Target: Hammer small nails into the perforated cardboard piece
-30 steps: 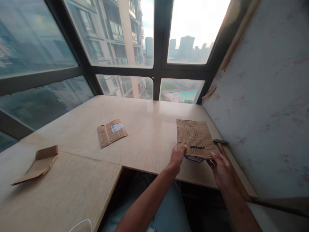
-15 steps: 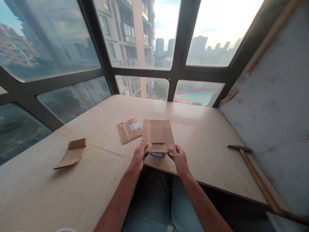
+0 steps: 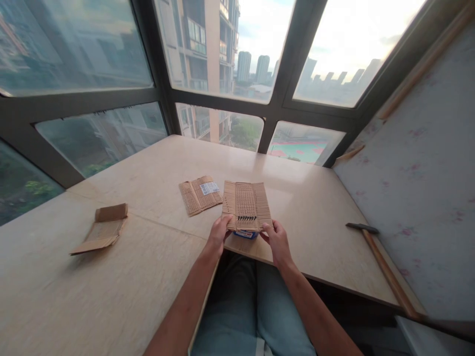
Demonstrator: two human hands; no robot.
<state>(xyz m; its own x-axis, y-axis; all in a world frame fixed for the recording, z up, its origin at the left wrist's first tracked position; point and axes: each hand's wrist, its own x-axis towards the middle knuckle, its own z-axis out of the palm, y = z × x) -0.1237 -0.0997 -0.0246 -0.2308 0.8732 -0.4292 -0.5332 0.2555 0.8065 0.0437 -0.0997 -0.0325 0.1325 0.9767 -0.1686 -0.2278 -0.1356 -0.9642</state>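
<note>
Between my two hands is a piece of corrugated cardboard (image 3: pixel 246 198) with rows of small holes and a row of dark pins or screws near its front edge. My left hand (image 3: pixel 218 233) pinches its near left corner, thumb on top. At the near right corner my right hand (image 3: pixel 276 240) grips it the same way. Under the cardboard's front edge a blue box (image 3: pixel 245 234) shows in part; the rest of it is hidden. Just left of it lies another flat cardboard piece (image 3: pixel 200 194) with a white label.
A bent cardboard piece (image 3: pixel 102 230) lies on the left of the pale tabletop (image 3: pixel 148 277). On the right, a hammer (image 3: pixel 382 267) with a wooden handle rests along the wallpapered wall (image 3: pixel 415 198). Windows (image 3: pixel 222 59) close off the far side.
The camera view has turned and tilted slightly. Both hands keep the same grip on the cardboard, and nothing on the table has visibly moved.
</note>
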